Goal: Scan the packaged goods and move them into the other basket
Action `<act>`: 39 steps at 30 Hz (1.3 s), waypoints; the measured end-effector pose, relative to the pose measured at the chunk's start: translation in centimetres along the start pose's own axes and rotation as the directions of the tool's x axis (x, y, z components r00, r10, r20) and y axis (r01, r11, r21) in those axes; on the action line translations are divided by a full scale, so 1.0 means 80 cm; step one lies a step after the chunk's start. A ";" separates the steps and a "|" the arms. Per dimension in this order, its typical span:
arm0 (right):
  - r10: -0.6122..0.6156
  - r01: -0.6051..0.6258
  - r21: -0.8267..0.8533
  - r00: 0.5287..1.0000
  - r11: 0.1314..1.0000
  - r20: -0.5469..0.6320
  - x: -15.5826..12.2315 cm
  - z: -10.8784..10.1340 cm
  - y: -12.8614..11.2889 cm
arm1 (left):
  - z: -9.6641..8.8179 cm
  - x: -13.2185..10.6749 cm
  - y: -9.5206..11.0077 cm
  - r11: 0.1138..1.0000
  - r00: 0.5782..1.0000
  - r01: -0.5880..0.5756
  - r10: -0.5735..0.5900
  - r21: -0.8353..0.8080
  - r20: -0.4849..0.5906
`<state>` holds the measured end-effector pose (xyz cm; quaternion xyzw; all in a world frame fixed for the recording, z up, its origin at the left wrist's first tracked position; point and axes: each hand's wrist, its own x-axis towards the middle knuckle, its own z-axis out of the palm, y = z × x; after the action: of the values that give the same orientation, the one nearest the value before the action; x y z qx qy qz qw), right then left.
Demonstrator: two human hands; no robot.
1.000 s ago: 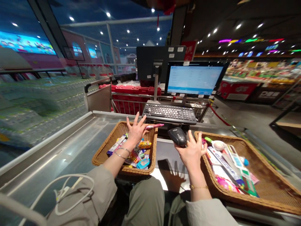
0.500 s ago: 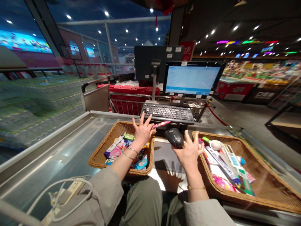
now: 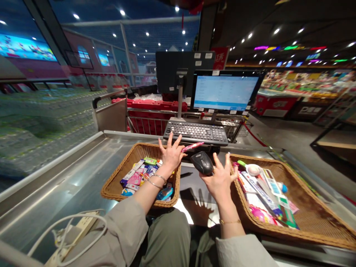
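My left hand (image 3: pixel 171 157) is over the left wicker basket (image 3: pixel 107 187), pinching a slim pink pen-like item (image 3: pixel 193 147) between thumb and forefinger, its other fingers spread. Several small colourful packets (image 3: pixel 136 178) lie in that basket. A black barcode scanner (image 3: pixel 202 163) is at the thumb side of my right hand (image 3: pixel 219 178). It appears gripped between thumb and forefinger, though the contact is partly hidden; the other fingers are spread. Close to that hand, the right wicker basket (image 3: pixel 319 207) holds long boxed goods, a pink package (image 3: pixel 263 214) and a white round-ended item (image 3: pixel 253 170).
Behind my hands are a black keyboard (image 3: pixel 196 132) and a lit monitor (image 3: pixel 226 92). A power strip with white cable (image 3: pixel 75 231) lies on the metal counter (image 3: pixel 83 163) at left. A metal cart (image 3: pixel 109 111) is beyond the counter.
The whole view has shifted slightly left. My hands, the pink item and the scanner keep nearly the same positions over the counter.
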<state>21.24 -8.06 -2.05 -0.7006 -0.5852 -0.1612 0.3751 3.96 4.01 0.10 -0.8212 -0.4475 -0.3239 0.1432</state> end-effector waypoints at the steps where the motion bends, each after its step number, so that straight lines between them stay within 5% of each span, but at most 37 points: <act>1: -0.002 0.002 0.001 1.000 1.000 -0.005 0.000 0.000 0.000 | 0.000 0.000 0.001 1.000 1.000 0.000 0.000 -0.002 0.001; 26: -0.009 0.010 0.033 1.000 0.999 -0.022 0.001 -0.001 -0.003 | -0.001 0.004 0.008 1.000 1.000 -0.006 0.006 -0.009 0.007; 39: 0.078 -0.090 -0.126 0.992 0.988 -0.095 0.003 -0.020 -0.001 | -0.013 0.011 0.021 1.000 1.000 -0.019 0.019 -0.015 -0.009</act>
<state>21.58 -9.02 -0.84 -0.7397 -0.5260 -0.2140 0.3610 5.29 3.07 1.54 -0.8250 -0.4367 -0.3295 0.1420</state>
